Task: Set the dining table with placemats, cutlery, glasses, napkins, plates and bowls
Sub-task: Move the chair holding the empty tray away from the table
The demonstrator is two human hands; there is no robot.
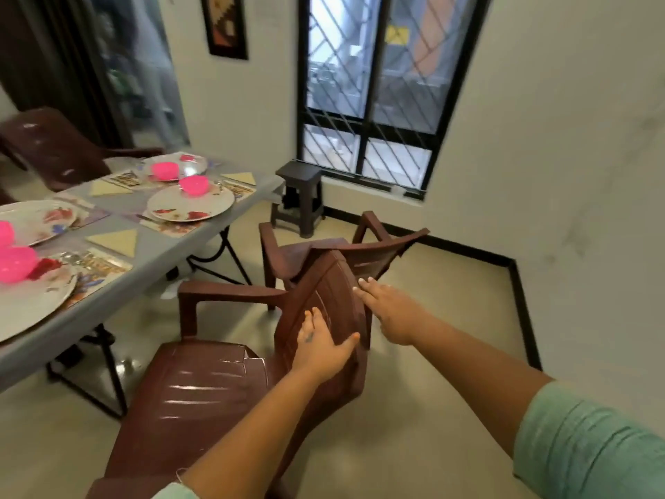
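A brown plastic chair (201, 390) stands beside the grey dining table (151, 246). My left hand (322, 349) lies on the front of its backrest, fingers straight and thumb hooked over the edge. My right hand (390, 311) reaches to the backrest's top edge with straight fingers. The table carries floral plates (190, 205), pink bowls (194, 184), printed placemats (104, 271) and folded yellow napkins (118, 241).
A second brown chair (345, 253) stands just beyond the first, and a third (54, 149) sits at the table's far side. A dark stool (300, 196) stands under the barred window (374, 91). Bare floor lies to the right up to the wall.
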